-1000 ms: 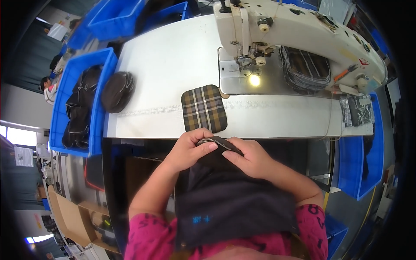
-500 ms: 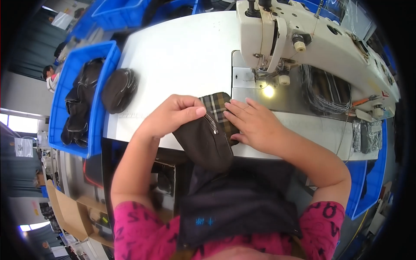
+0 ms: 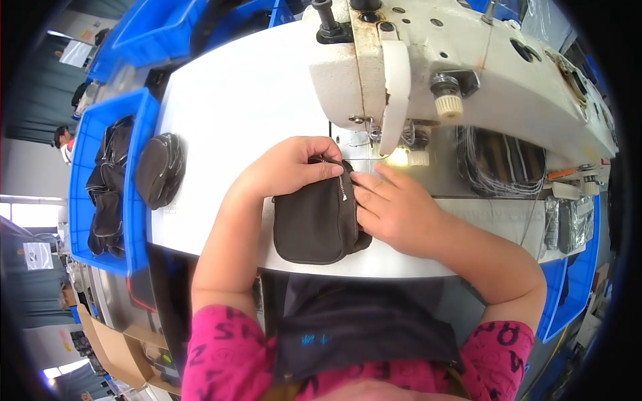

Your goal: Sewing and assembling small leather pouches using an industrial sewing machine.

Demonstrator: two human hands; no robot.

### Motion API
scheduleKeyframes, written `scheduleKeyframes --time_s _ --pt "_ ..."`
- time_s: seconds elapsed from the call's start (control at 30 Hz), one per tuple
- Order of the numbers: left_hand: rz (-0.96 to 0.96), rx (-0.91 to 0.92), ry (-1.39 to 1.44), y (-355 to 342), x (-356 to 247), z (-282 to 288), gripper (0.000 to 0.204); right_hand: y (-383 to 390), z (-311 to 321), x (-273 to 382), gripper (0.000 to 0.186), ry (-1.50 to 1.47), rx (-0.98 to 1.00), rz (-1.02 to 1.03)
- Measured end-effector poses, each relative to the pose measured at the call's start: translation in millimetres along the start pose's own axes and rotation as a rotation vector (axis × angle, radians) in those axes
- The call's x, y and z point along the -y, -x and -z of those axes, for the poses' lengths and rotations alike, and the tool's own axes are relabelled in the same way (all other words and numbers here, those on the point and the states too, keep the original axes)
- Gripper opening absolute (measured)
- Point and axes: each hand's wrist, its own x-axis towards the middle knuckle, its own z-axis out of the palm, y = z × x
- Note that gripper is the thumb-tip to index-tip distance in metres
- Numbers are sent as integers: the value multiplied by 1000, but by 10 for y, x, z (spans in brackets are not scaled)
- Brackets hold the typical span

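A dark brown fabric pouch [image 3: 309, 224] with a metal zipper [image 3: 344, 187] is between my hands, over the front edge of the white sewing table [image 3: 227, 87]. My left hand [image 3: 294, 167] pinches the pouch's upper edge by the zipper, thumb in front and fingers behind. At the pouch's right side, the bent fingers of my right hand [image 3: 394, 207] grip its edge; some fingertips are hidden behind the cloth. Just beyond the pouch stands the white sewing machine [image 3: 348, 73], its needle area lit by a small lamp.
To the left, a blue bin [image 3: 142, 200] holds several dark pouches, with another round dark pouch [image 3: 160, 170] leaning beside it. Under the machine arm lies a stack of plaid pieces [image 3: 505, 160]. Clear plastic-wrapped packets [image 3: 568, 220] and an orange-handled tool [image 3: 560, 174] are at the right.
The pouch has turned so its plain dark face shows and the plaid lining is out of sight. Both hands stay on it, and the view has shifted closer to the machine.
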Motion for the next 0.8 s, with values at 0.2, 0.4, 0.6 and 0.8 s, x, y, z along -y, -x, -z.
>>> scheduleKeyframes --time_s 0.2,0.4,0.6,0.8 --pt "-122 -71 -47 -9 97 -65 15 -45 91 100 23 61 -151 50" --pt "-187 -222 -319 55 -41 -155 17 -13 -26 125 27 190 -91 83" --pt "-149 -354 -575 53 -177 -280 16 0 -5 176 25 205 -46 44" --pt "-286 -280 -535 26 -47 -218 13 -17 45 189 23 137 -70 106"
